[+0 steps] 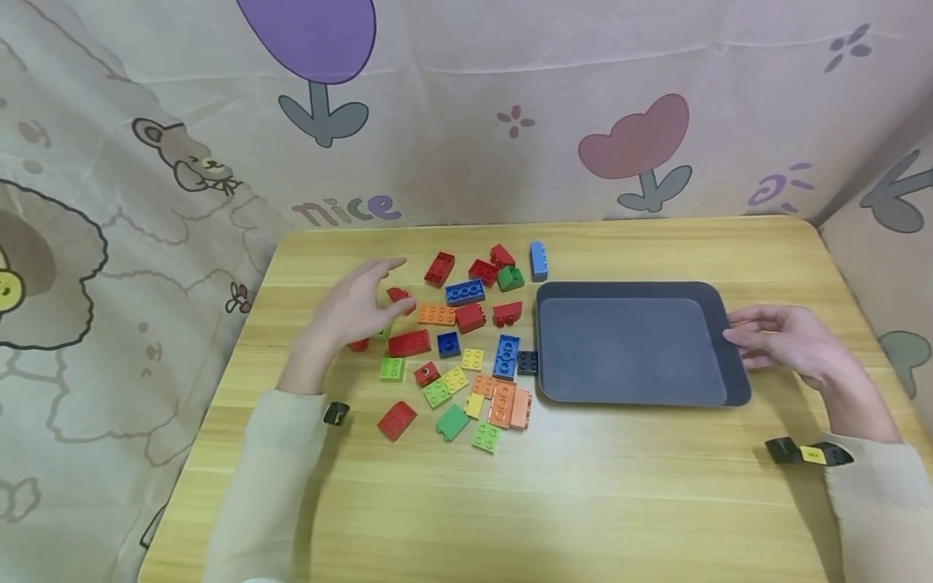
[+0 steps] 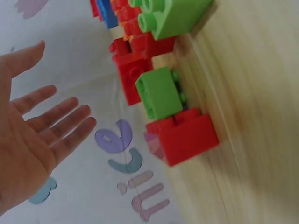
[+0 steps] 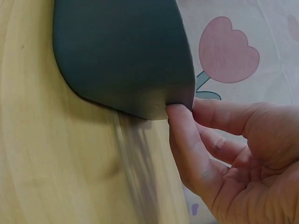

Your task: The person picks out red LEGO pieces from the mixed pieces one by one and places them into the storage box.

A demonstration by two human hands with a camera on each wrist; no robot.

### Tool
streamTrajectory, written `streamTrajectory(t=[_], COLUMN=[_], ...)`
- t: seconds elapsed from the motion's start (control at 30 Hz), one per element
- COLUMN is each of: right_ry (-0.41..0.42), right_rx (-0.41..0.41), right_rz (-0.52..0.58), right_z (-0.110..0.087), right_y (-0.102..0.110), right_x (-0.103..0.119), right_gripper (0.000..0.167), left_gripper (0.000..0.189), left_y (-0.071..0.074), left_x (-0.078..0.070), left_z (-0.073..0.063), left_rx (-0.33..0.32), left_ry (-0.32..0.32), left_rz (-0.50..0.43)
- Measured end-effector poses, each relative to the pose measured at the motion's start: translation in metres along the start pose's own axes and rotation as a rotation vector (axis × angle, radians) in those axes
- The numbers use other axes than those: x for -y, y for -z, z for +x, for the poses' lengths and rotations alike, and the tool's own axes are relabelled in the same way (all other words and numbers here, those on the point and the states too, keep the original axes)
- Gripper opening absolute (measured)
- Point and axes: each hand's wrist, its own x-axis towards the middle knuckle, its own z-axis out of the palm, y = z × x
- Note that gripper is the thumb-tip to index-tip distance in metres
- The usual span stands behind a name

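Note:
A dark grey tray (image 1: 630, 348) sits on the right half of the table. My right hand (image 1: 783, 344) pinches its right rim between thumb and fingers; in the right wrist view the fingertips (image 3: 180, 112) are at the tray's edge (image 3: 126, 70). My left hand (image 1: 357, 304) hovers at the left side of a spread of toy building bricks, fingers extended and palm bare in the left wrist view. Near it are a red brick (image 2: 189, 140), a light green brick (image 2: 161, 93) and another red brick (image 1: 410, 343). The hand partly covers some bricks in the head view.
An orange brick (image 1: 436, 315), a blue brick (image 1: 506, 356) and several yellow, green and red ones lie left of the tray. A black brick (image 1: 528, 362) touches its left side. A blue brick (image 1: 538, 261) stands behind. A printed curtain (image 1: 452, 121) hangs beyond the wooden table (image 1: 583, 502).

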Motion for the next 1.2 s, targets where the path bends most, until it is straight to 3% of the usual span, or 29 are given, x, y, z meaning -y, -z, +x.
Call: streamTrajectory(t=[0.4,0.63,1.2], right_ry=[-0.004,-0.013,-0.003], right_rx=[0.001,0.005,0.0], right_rz=[0.012,0.033,0.024], right_z=[0.0,0.0,0.0], right_y=[0.001,0.0,0.0], right_x=[-0.002,-0.001,-0.001], right_gripper=[0.036,0.037,0.037], left_gripper=[0.074,0.072,0.069], left_y=[-0.011,-0.016,-0.025], left_x=[-0.015,-0.015,-0.025], left_z=[0.038,0.06,0.103], left_rx=[0.088,0.144,0.217], left_ry=[-0.046,-0.067,-0.005], left_rz=[0.025,0.073,0.126])
